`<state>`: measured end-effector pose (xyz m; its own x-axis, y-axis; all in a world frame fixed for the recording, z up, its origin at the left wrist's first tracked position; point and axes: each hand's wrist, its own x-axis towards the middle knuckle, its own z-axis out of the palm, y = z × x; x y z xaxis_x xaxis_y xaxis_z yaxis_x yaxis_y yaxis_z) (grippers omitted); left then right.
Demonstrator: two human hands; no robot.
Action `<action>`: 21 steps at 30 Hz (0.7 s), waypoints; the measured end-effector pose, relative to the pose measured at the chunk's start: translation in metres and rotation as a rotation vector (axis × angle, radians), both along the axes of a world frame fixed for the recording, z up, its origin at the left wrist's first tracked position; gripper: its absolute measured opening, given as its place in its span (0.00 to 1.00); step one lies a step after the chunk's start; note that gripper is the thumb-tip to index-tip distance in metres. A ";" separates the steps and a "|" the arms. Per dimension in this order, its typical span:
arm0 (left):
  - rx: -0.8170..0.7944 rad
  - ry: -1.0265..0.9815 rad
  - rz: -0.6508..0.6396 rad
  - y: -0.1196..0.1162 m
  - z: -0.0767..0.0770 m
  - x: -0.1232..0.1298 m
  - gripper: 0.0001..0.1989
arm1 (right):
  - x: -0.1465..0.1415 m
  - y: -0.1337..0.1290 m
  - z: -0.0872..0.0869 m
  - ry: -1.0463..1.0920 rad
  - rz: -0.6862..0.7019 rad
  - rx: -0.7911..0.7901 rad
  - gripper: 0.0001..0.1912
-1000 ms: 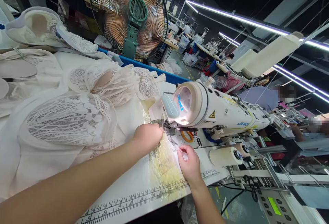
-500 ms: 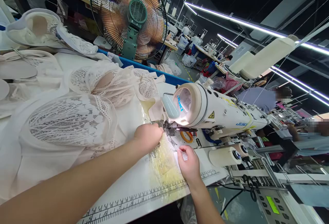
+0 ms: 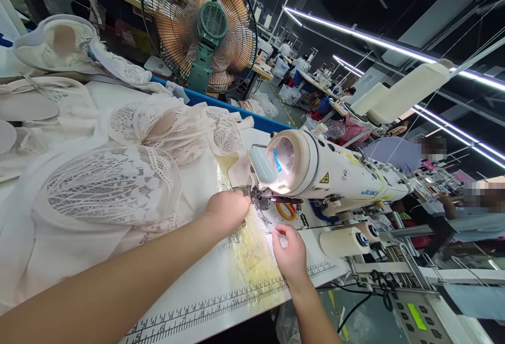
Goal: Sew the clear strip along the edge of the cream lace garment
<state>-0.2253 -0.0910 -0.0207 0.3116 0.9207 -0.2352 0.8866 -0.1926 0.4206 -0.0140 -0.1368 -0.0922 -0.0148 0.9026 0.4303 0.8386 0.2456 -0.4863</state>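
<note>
My left hand [image 3: 229, 210] is closed beside the needle area of a white sewing machine [image 3: 339, 168], its fingertips at the metal presser parts [image 3: 257, 196]. Whatever it grips is hidden by the fingers. Just behind it, a beige lace bra [image 3: 226, 136] lies with its edge running toward the needle. My right hand [image 3: 290, 252] is nearer the table's front edge, thumb and forefinger pinched on a thin white strip [image 3: 283, 240]. A small metal guide [image 3: 265, 221] sits between the two hands. Clear film over yellowed tape [image 3: 252, 260] covers the tabletop below them.
More lace bras [image 3: 106, 186] are heaped to the left. Orange-handled scissors [image 3: 285, 211] lie under the machine arm. Thread cones [image 3: 341, 241] stand at the right, and a large fan [image 3: 213, 20] is behind the table. A printed ruler [image 3: 205, 310] runs along the front edge. Co-workers sit farther off.
Both hands keep nearly the same place and grip. The whole view has shifted very slightly; no clear movement of the bra or strip shows.
</note>
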 end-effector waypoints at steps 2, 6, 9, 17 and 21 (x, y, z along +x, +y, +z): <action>0.000 0.065 -0.010 0.000 0.001 0.001 0.17 | 0.001 0.000 -0.001 0.000 0.005 0.014 0.14; 0.004 0.128 -0.027 0.001 0.003 0.002 0.18 | 0.002 0.001 -0.002 -0.008 0.015 0.037 0.14; 0.006 0.143 -0.032 0.001 0.003 0.001 0.19 | 0.002 0.000 -0.002 -0.017 0.021 0.052 0.13; 0.020 0.141 -0.028 0.001 0.004 0.000 0.17 | 0.001 0.001 -0.001 -0.046 0.047 0.107 0.12; 0.013 0.133 -0.047 -0.002 0.007 0.000 0.17 | 0.002 0.002 -0.002 -0.054 0.060 0.148 0.11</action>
<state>-0.2255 -0.0933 -0.0133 0.3211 0.9091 -0.2656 0.9242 -0.2395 0.2974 -0.0121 -0.1349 -0.0947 -0.0935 0.8261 0.5557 0.8440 0.3618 -0.3959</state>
